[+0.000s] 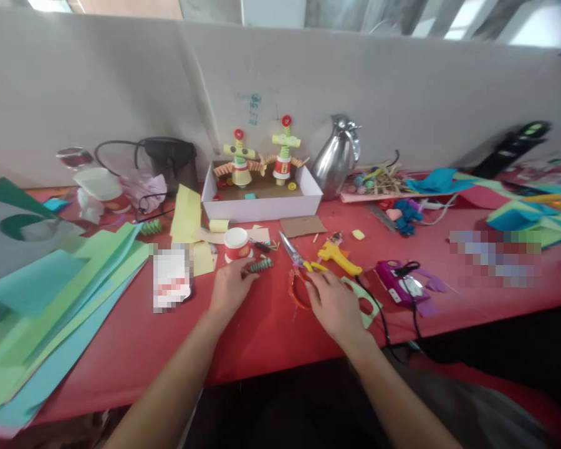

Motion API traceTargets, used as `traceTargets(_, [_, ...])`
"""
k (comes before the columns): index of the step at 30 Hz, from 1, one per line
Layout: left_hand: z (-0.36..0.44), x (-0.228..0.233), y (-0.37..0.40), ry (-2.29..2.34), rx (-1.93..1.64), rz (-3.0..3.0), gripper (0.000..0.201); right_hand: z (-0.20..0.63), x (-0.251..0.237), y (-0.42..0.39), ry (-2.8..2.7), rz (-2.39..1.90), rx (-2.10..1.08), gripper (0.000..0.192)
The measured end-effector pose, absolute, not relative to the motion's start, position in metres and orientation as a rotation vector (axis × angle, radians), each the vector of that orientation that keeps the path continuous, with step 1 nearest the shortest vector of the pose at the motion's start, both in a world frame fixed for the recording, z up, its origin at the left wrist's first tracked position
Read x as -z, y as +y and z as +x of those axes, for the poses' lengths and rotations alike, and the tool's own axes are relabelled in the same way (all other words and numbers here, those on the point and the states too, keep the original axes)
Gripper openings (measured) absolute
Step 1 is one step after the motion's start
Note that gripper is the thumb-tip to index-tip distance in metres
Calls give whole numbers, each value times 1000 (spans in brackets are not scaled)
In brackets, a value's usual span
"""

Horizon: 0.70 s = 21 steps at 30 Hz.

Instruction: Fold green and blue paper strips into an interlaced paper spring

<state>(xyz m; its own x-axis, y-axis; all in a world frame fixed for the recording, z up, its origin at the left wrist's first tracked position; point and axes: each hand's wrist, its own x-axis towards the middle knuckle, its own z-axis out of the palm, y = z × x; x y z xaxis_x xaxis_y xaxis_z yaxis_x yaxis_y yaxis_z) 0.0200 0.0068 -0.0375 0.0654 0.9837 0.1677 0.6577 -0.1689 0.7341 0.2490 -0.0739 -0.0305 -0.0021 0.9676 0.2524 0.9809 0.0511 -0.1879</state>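
My left hand (230,288) rests on the red table (262,330) with its fingertips on a small green folded paper spring (260,265). A red and white paper cup (237,244) stands just beyond it. My right hand (333,302) lies flat on the table, its fingers reaching the yellow handles of a pair of scissors (295,254). Under that hand lie an orange paper ring (298,292) and a pale green cut-out (367,304). A yellow glue gun (337,257) lies just past the right hand.
A white box (262,193) holds two paper robot figures (260,157). A steel jug (337,156) stands to its right. Green and blue paper sheets (51,293) pile up at the left. A purple device (399,282) with a black cable lies right. Scraps crowd the far right.
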Motion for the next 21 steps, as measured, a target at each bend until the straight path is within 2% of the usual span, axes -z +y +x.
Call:
traceTargets(3, [20,41,9,1596,-958,1894,31,266,22,-65,-1956,-1964,83,30])
traceTargets(8, [20,47,12,1525,-1025,1844,29,298,15,-39,-1904,-2189,203,28])
traceTargets(13, [22,43,10,1271,-1108,1508,32,307,24,-27,-1907,-2217,232,31])
traceTargets(17, [23,35,6,1109,-1148,1288,31,300,26,-30,-1855,-1980,176,25])
traceTargets(21, [24,27,2,1039,-1160,1228,28,275,15,-37,-1766,-1556,-118,19])
